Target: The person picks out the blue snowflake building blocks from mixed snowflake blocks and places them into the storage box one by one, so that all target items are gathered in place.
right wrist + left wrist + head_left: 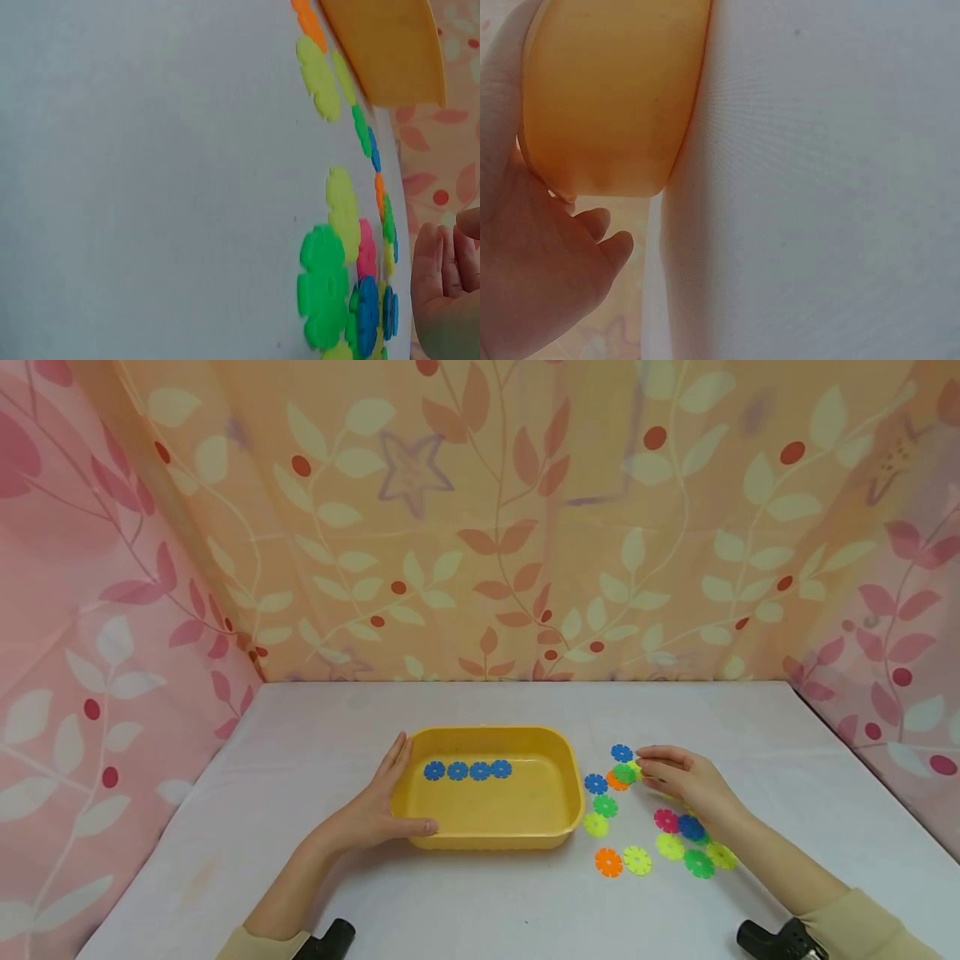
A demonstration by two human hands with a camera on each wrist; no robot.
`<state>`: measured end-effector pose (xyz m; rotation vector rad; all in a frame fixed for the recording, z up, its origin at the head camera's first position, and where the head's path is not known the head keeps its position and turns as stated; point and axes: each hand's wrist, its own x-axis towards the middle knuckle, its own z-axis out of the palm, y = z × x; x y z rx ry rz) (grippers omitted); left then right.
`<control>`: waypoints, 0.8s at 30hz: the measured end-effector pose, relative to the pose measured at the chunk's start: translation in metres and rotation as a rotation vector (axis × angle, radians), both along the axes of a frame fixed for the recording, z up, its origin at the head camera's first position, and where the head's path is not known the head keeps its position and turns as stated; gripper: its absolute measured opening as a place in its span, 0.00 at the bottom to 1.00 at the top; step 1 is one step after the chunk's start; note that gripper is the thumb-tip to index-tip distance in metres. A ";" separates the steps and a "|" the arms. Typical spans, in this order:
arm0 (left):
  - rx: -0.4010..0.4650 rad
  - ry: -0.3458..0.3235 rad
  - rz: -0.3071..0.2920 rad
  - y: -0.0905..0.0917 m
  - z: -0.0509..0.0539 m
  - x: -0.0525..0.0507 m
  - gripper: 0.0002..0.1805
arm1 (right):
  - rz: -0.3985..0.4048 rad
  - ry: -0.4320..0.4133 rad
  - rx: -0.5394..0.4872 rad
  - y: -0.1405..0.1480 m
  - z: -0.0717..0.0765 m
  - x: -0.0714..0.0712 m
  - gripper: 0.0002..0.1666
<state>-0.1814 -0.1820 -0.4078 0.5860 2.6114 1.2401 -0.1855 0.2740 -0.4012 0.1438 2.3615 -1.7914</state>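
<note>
A yellow plastic tray (487, 842) stands on the table, with a row of several blue flower-shaped discs (480, 771) inside it. My left hand (378, 806) holds the tray's left end, thumb along the near rim and fingers at the far left corner; in the left wrist view the tray's outer wall (615, 97) fills the grasp. To the right of the tray, my right hand (690, 781) hovers with its fingers loosely bent, fingertips beside a blue disc (622, 752) and a green disc (624, 773). No disc shows between those fingers.
Loose flower-shaped discs lie right of the tray: an orange one (608, 862), a pink one (666, 820), a large green one (324, 285) and several more, some overlapping. White cloth (247, 827) covers the table. Patterned curtains (480, 527) stand behind and at both sides.
</note>
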 end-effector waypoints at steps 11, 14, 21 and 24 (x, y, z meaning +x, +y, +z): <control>-0.002 0.008 -0.005 0.000 0.000 -0.001 0.70 | -0.008 0.110 0.253 0.032 -0.009 -0.003 0.33; -0.002 0.009 -0.008 0.001 0.000 0.000 0.70 | 0.008 0.171 0.401 0.039 -0.009 0.000 0.29; -0.016 0.005 0.000 0.000 0.001 0.000 0.70 | 0.068 0.224 0.611 0.051 -0.009 0.005 0.26; -0.013 -0.001 0.003 0.000 0.001 0.000 0.70 | 0.095 0.210 0.656 0.053 -0.010 0.006 0.28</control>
